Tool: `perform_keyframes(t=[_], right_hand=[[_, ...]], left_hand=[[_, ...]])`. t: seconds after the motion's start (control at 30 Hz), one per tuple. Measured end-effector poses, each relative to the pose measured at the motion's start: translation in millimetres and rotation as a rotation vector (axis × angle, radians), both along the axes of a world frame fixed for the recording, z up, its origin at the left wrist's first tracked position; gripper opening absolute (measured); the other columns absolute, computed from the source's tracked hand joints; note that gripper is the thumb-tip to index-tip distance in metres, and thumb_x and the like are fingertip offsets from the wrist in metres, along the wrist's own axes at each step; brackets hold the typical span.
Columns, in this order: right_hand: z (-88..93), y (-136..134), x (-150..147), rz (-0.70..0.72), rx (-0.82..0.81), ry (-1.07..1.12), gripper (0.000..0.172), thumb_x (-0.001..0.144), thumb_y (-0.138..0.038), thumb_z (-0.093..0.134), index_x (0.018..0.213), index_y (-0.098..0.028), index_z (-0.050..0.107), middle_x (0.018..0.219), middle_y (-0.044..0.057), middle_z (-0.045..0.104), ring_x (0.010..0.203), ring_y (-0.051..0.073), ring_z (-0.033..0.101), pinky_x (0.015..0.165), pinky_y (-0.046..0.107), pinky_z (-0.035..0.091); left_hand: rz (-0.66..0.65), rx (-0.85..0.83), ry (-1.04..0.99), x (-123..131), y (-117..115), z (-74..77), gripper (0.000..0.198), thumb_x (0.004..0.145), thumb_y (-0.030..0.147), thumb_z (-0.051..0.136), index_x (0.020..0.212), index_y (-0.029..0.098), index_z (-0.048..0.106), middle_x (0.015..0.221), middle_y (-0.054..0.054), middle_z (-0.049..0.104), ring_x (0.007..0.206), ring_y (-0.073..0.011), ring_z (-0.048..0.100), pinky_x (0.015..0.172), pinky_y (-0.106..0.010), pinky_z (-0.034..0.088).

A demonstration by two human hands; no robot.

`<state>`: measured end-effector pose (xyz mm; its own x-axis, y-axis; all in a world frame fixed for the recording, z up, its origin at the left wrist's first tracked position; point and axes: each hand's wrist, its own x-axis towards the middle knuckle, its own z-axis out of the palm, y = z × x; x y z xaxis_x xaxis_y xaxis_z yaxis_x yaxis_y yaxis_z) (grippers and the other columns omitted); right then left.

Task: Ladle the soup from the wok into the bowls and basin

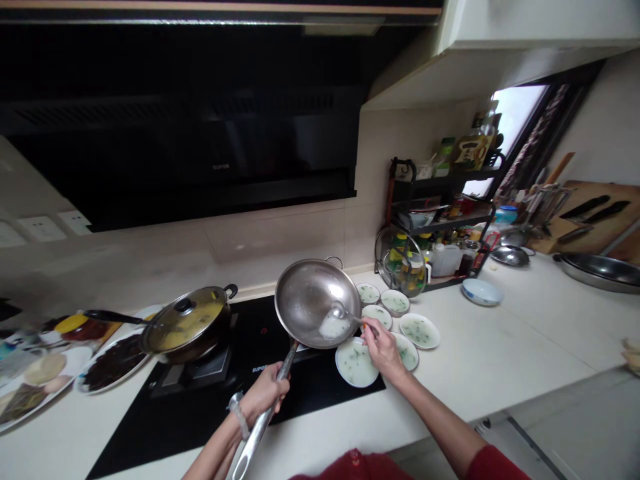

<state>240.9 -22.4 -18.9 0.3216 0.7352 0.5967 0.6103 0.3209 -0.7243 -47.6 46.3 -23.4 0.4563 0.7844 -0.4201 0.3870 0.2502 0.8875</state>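
Head view: right fingers (368, 339) hold a ladle (338, 309), pointing left and away from them into soup (334, 327) in the tilted wok (300, 297); left fingers (283, 388) wrap the wok's handle (254, 439); bowls (357, 386) cluster around the right fingers, the nearer hand.

A black hood (220, 133) hangs on the pale wall (290, 240); right of the hood come a white cupboard (540, 23), then a bright window (520, 110), perhaps with a curtain (535, 147). Below the hood runs a white worktop (500, 353).
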Motion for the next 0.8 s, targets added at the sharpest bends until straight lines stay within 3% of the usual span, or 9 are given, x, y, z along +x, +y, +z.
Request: perform_keyframes(t=[0.27, 0.37, 0.57, 0.8], right_hand=[[-3.6, 1, 18, 0.005, -0.011, -0.03, 0.023, 0.088, -0.026, 0.041, 0.101, -0.021, 0.06, 0.09, 0.008, 0.062, 0.069, 0.018, 0.063, 0.063, 0.033, 0.055], [-8.8, 1, 13, -0.025, -0.072, 0.104, 0.022, 0.087, -0.029, 0.043, 0.098, -0.02, 0.059, 0.077, 0.006, 0.064, 0.06, 0.019, 0.063, 0.059, 0.033, 0.054], [-16.5, 11, 18, -0.224, -0.129, 0.577, 0.022, 0.081, -0.039, 0.047, 0.091, -0.019, 0.053, 0.052, 0.001, 0.062, 0.047, 0.022, 0.062, 0.051, 0.034, 0.052], [-10.0, 6, 21, -0.228, -0.1, 0.561, 0.024, 0.08, -0.041, 0.051, 0.091, -0.02, 0.054, 0.051, -0.001, 0.061, 0.051, 0.022, 0.064, 0.055, 0.034, 0.053]], left_hand=[[-0.004, 0.01, -0.004, 1, -2, 5.1, 0.018, 0.058, 0.009, 0.048, 0.072, 0.019, 0.042, 0.043, 0.009, 0.045, 0.028, -0.005, 0.037, 0.029, -0.015, 0.025], [-0.003, 0.011, -0.003, 0, -1, 4.7, 0.018, 0.058, 0.009, 0.047, 0.072, 0.019, 0.042, 0.042, 0.009, 0.045, 0.027, -0.0049, 0.036, 0.029, -0.015, 0.025], [-0.009, 0.015, -0.007, -1, 1, 1.5, 0.018, 0.058, 0.01, 0.048, 0.073, 0.019, 0.042, 0.042, 0.009, 0.045, 0.028, -0.0052, 0.037, 0.03, -0.016, 0.027], [-0.004, -0.013, -0.004, 0, 0, 6.1, 0.019, 0.058, 0.01, 0.049, 0.074, 0.019, 0.043, 0.043, 0.009, 0.046, 0.028, -0.0053, 0.037, 0.028, -0.015, 0.026]])
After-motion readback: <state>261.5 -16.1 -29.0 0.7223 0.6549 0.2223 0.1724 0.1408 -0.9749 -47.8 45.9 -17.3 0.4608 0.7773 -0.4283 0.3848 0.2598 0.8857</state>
